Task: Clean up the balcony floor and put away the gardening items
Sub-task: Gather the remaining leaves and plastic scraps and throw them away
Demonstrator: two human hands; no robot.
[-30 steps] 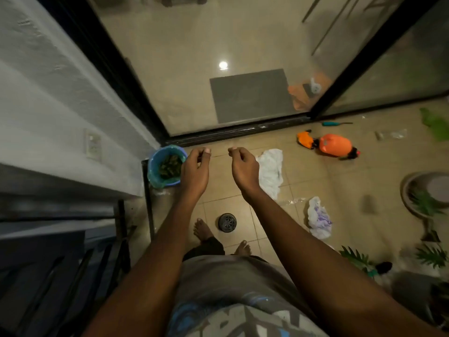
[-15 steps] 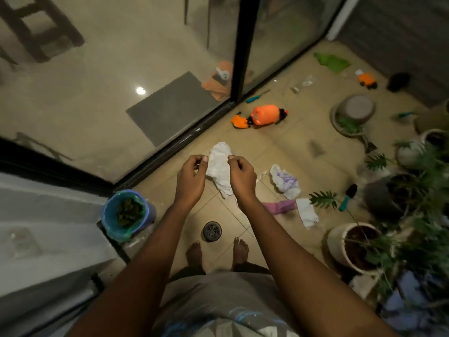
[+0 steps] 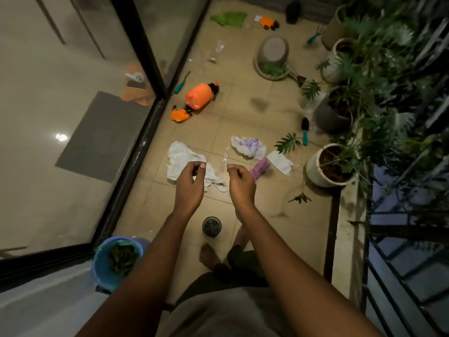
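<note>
I stand on the tiled balcony floor [image 3: 243,113]. My left hand [image 3: 190,182] and my right hand [image 3: 240,183] hover side by side at waist height, fingers curled in, thumbs against forefingers, nothing visible in either. Below them lie a crumpled white cloth [image 3: 179,158], a white-and-purple plastic bag [image 3: 247,145], a pink item [image 3: 260,166] and a white paper [image 3: 279,162]. Farther off are an orange sprayer bottle [image 3: 199,96], a teal-handled tool [image 3: 181,85], a black-and-teal trowel [image 3: 305,131] and a green cloth [image 3: 229,18]. A blue bucket [image 3: 102,268] holding leaves stands at my left.
The glass sliding door [image 3: 136,171] runs along the left. Potted plants [image 3: 325,166] and the railing [image 3: 398,229] line the right. An overturned basin [image 3: 273,52], a teal hand rake [image 3: 314,35], a clear bottle [image 3: 216,53] and a floor drain [image 3: 211,226] are also on the tiles.
My view has swung right, from the bucket corner toward the length of the balcony. Both hands moved away from above the bucket and now hover over the white cloth.
</note>
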